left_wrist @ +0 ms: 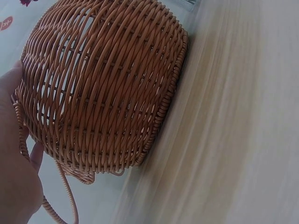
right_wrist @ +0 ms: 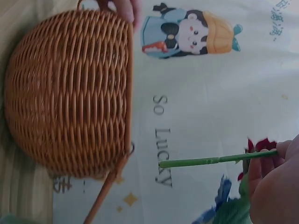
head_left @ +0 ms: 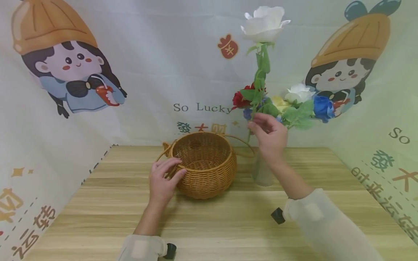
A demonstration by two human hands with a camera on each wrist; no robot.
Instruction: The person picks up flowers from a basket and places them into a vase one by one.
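A round wicker basket (head_left: 209, 181) stands on the table, its opening facing up. My left hand (head_left: 163, 179) grips the basket's left rim, with fingers bent over the edge; the left wrist view has this hand (left_wrist: 18, 158) beside the woven wall. To the right, my right hand (head_left: 271, 136) pinches the green stem (right_wrist: 205, 161) of a white artificial rose (head_left: 264, 25). The rose is upright, its bloom high above the hand. In the right wrist view the stem's bare lower end points toward the basket, apart from it.
Behind the right forearm stands a clear vase (head_left: 262, 175) with artificial flowers, among them a blue rose (head_left: 323, 108), a white bloom (head_left: 299, 93) and a red bloom (head_left: 240, 99). A thin basket handle (head_left: 245, 156) hangs out rightward. Printed cloth (head_left: 147, 65) walls the wooden table (head_left: 107, 203).
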